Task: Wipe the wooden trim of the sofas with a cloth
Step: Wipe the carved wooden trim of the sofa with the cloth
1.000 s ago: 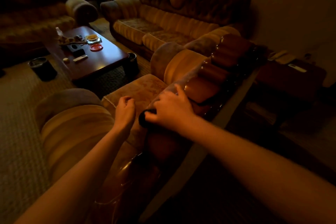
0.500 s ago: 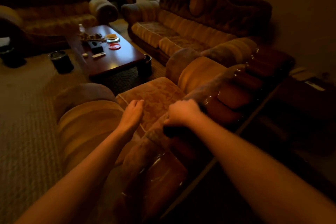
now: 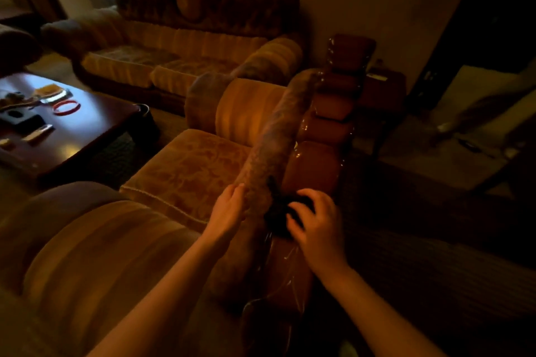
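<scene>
Obs., head view, dim light. I am watching the right hand [image 3: 314, 219] pressing a dark cloth [image 3: 280, 216] onto the glossy wooden trim [image 3: 311, 165] along the top of the armchair's back [image 3: 266, 153]. The cloth is lying bunched on the trim, just behind the upholstered roll, and is mostly covered by the hand.

Handling, my judgement: the cloth is looking soft and light, crumpling under the fingers [image 3: 295, 209], so it is best held as a wad under the palm rather than pinched at an edge. The trim is looking stiff and slick; its scalloped lobes are reflecting light, so the wad may be skidding over ridges and missing the grooves between them.

Fingers: right-hand fingers are spread and bent down over the cloth, gripping it against the wood; the thumb is partly hidden. The left hand [image 3: 224, 211] is resting nearly flat on the upholstered roll beside the trim, fingers straight and together, holding nothing, apparently bracing.
</scene>
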